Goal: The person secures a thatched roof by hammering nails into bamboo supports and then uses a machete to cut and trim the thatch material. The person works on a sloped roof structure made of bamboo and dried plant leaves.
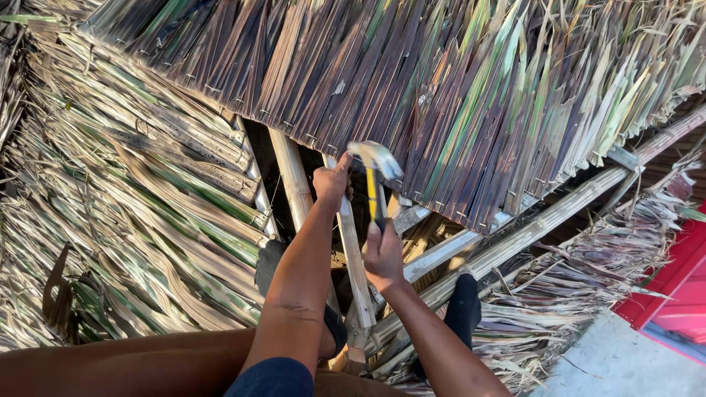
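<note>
Head view: the right hand (383,257) is closed around the yellow handle of a hammer (373,176), head raised just below the edge of the thatch panel (456,95). The left hand (332,180) pinches something too small to identify against a bamboo slat (355,257). Bamboo poles (515,239) cross beneath.

Daylight outdoors; dried palm-leaf thatch panels (456,88), bamboo roof poles (529,231), grey concrete ground (618,364) below.

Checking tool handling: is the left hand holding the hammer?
No, the right hand grips the hammer; the left hand rests on a bamboo slat.
</note>
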